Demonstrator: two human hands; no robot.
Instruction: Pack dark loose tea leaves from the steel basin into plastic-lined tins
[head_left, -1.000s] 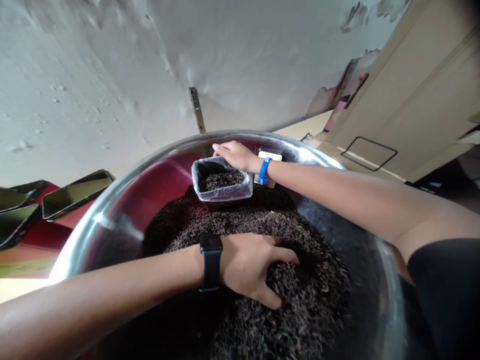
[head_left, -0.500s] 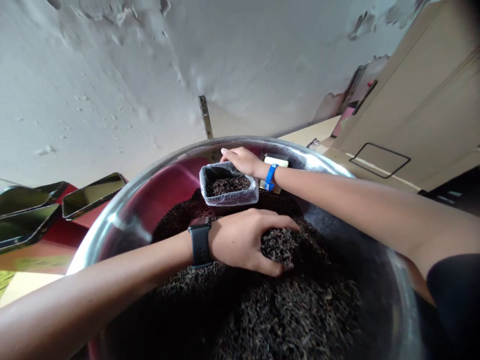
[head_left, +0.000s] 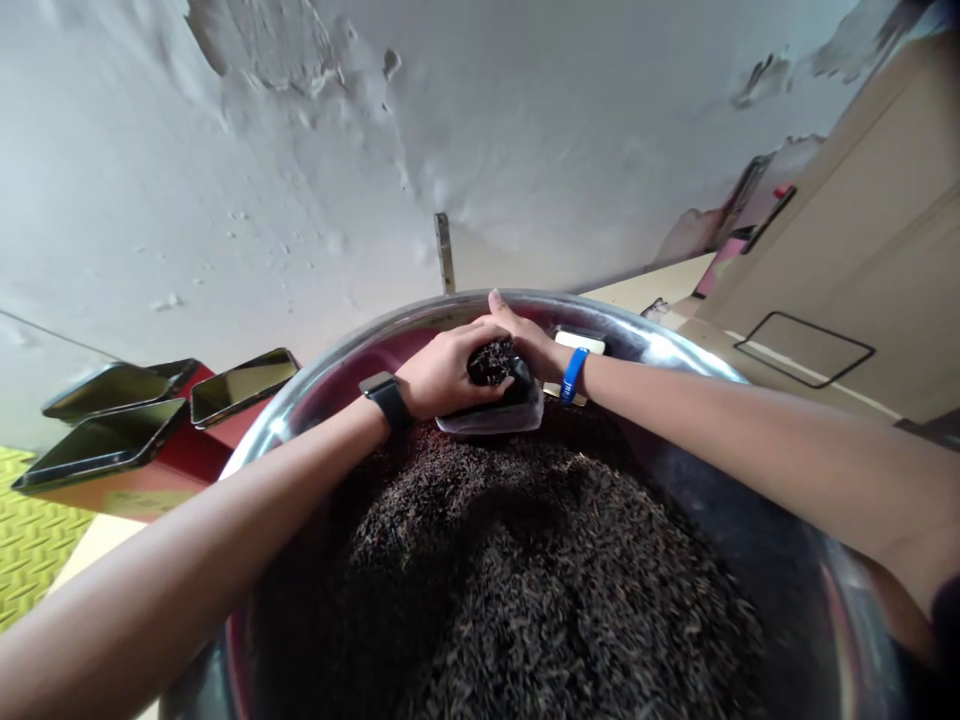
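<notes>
A heap of dark dried leaves (head_left: 585,560) fills much of a large round metal basin (head_left: 255,440). Near the basin's far side stands a small container lined with clear plastic (head_left: 499,418). Over its opening my left hand (head_left: 442,370), below a black watch, curls round a clump of the leaves. My right hand (head_left: 529,340), with a blue wristband, is at the container's far right side, its fingers partly hidden behind my left hand and touching it. What my right hand grips, if anything, cannot be seen.
Several open red tins (head_left: 244,388) stand left of the basin, beside a yellow textured mat (head_left: 34,540). A pale box-like object (head_left: 577,345) lies inside the basin's far right edge. Behind are a peeling wall and, at right, a beige panel with a black wire frame (head_left: 806,350).
My left hand has moved from the heap up over the lined container, carrying the leaves. My right hand has come against it at the container. The view has shifted slightly.
</notes>
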